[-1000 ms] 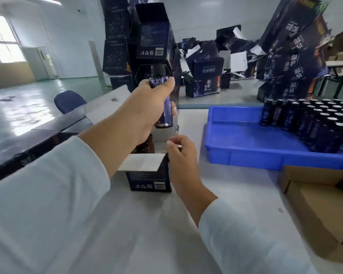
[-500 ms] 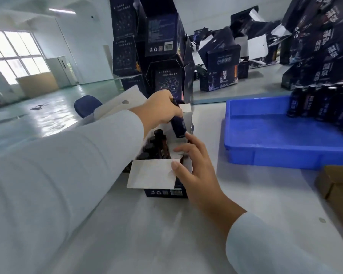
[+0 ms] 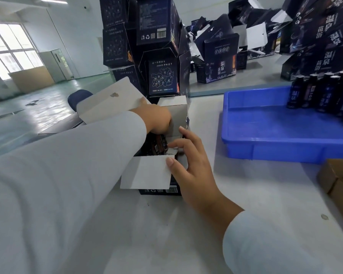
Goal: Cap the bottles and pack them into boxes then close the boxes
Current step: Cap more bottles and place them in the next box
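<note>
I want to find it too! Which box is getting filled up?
Look left of the big blue tray on the grey table. The open box sits between both hands; unlike the stacked boxes behind, its white flaps stand open.

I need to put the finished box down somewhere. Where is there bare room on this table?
Bare patches: the near left part of the blue tray, and the table between the open box, the tray and the brown carton. Crowded: the tray's right end with bottles, and the stacked boxes behind the open box.
</note>
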